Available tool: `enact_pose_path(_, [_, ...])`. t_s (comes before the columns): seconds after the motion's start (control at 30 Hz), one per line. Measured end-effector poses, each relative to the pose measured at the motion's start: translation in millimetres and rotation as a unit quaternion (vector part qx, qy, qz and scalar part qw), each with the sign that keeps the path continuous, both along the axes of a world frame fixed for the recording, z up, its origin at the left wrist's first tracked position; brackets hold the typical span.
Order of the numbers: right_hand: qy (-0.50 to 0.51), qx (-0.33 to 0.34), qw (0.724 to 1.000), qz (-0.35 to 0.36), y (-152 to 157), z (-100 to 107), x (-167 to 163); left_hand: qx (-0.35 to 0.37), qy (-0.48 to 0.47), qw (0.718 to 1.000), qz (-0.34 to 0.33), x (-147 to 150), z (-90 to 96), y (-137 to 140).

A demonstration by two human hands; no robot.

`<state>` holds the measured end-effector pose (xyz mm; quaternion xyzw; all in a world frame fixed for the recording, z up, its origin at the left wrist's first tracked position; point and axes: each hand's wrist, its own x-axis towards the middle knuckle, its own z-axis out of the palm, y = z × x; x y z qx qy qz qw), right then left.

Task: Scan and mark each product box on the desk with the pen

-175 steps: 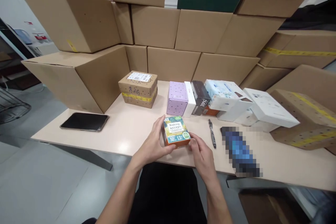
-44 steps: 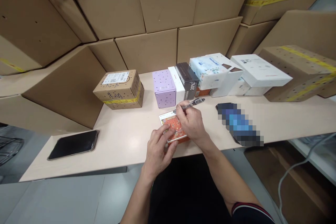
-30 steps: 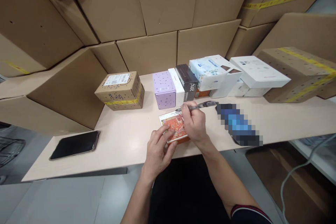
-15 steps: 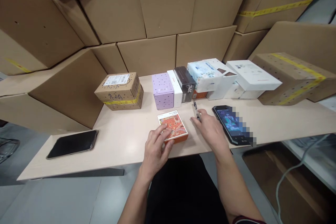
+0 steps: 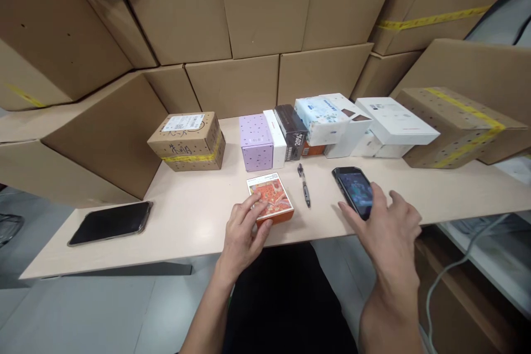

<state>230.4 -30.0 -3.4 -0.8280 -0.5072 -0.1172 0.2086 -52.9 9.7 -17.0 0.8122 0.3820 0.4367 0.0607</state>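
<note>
My left hand rests on a small orange-and-white box, fingers over its top and thumb at its near side. The box lies flat close to the table's front edge. Over the lower end of a dark, thick-cased phone, my right hand is open with thumb and fingers spread. The hand covers part of the phone, and I cannot tell whether it touches it. Between the box and the phone lies a pen, touched by neither hand.
Behind stand a purple box, a dark box, a blue-and-white box and white boxes. Taped cartons flank them. Another phone lies at left. Large cardboard boxes wall the back of the table.
My right hand has left the pen, which now lies on the table, and has moved right to the thick-cased phone, opening its fingers. My left hand stays on the small box.
</note>
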Motion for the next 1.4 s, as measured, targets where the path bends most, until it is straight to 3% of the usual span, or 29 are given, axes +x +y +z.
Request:
enact_pose_path(0.1, [0.035,-0.086,0.995,-0.029,-2,-9,14,0.007,-0.002,1.000,0.001,1,0.2,0])
enact_pose_path(0.2, [0.053,-0.104,0.993,-0.032,4,-17,15,0.009,-0.003,1.000,0.000,1,-0.5,-1])
enact_pose_path(0.4, [0.077,-0.005,0.997,-0.010,5,-24,7,0.007,-0.003,1.000,0.000,0,-2.5,-2])
enact_pose_path(0.7, [0.145,0.079,0.985,0.040,8,-30,-1,0.003,-0.002,1.000,0.001,-1,-3.6,-2])
enact_pose_path(0.87, [0.216,0.132,0.965,0.061,2,-17,-17,-0.003,0.000,1.000,0.002,-1,-3.0,-3])
enact_pose_path(1.1, [0.279,0.205,0.930,0.123,-15,13,-69,-0.022,-0.001,1.000,0.000,-1,-4.6,-4])
enact_pose_path(1.27, [0.212,0.249,0.912,0.247,-13,14,-104,-0.023,-0.013,1.000,-0.010,-1,-3.5,-3])
enact_pose_path(1.4, [0.147,0.259,0.913,0.280,-7,6,-123,-0.042,-0.032,0.999,-0.005,-1,-4.4,-3])
